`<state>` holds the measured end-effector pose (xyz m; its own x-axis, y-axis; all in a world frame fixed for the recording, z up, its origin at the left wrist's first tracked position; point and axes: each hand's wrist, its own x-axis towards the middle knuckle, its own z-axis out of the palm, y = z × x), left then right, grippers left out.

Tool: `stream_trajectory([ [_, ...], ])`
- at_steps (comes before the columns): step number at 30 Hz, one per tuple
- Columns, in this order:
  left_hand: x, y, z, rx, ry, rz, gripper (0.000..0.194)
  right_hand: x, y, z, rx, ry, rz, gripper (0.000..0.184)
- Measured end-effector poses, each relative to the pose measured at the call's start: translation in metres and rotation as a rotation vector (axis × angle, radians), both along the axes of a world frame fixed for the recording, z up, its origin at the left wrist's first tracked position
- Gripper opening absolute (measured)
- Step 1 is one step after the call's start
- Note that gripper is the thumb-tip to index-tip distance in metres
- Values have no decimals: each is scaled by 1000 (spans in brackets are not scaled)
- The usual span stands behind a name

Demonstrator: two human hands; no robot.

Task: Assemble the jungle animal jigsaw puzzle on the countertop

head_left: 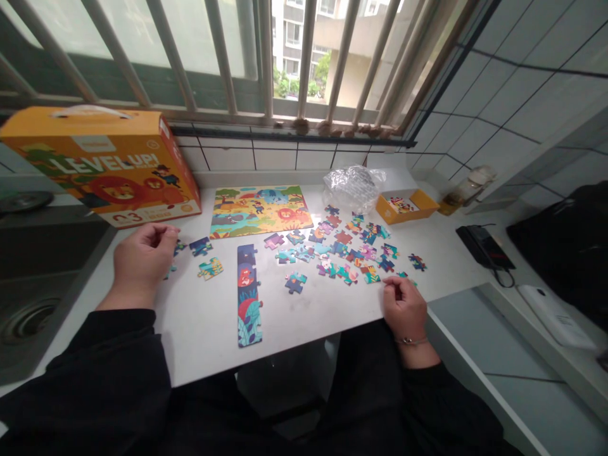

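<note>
My left hand point(145, 259) is closed at the left of the white counter, its fingers curled; whatever they may hold is hidden. Beside it lie a dark blue puzzle piece point(201, 246) and a yellow-teal puzzle piece point(210, 268), with others partly covered by the hand. A joined strip of puzzle pieces point(247, 294) stands upright in view between my hands, showing a red lion and leaves. Near the front edge, my right hand point(405, 304) is also closed, its inner side out of sight. Just beyond it spread several loose puzzle pieces point(342, 237). One blue piece point(296, 282) lies apart, right of the strip.
An orange puzzle box point(109, 168) stands at the back left, by a sink point(28, 323). A finished-looking animal picture point(261, 209) lies at the back. Clear plastic wrap point(354, 189), a small yellow box point(408, 209) and a glass bottle point(468, 190) are at the back right.
</note>
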<state>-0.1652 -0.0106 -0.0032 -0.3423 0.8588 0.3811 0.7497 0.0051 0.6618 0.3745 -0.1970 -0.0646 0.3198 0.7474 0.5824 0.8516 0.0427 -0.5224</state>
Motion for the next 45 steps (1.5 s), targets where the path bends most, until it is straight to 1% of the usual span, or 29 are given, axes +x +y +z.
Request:
stream_trajectory([
  [2,-1,0,0,-1,19,6,36,-1,5,-6,11,-5,-31,19],
  [4,-3,1,-2,6,14,1,37,-1,9,-8,13,-23,-34,19],
  [9,-8,2,-7,10,-50,-46,38,-1,11,-5,58,-118,-51,13],
  [14,-7,1,-6,7,-55,-33,38,-1,11,-4,59,-155,-51,12],
  [19,-6,1,-5,18,-41,-52,37,0,10,-6,28,-148,-39,11],
  [26,-10,2,-10,-3,-36,-70,35,2,9,-8,-11,-107,-40,9],
  [33,-11,3,-9,-17,-24,-57,35,2,9,-7,-18,-103,-37,9],
  [41,-17,6,-17,-10,13,-60,36,0,10,-6,-18,-87,-33,9],
  [45,-15,5,-14,-5,5,-61,35,2,9,-8,-16,-95,-28,9],
])
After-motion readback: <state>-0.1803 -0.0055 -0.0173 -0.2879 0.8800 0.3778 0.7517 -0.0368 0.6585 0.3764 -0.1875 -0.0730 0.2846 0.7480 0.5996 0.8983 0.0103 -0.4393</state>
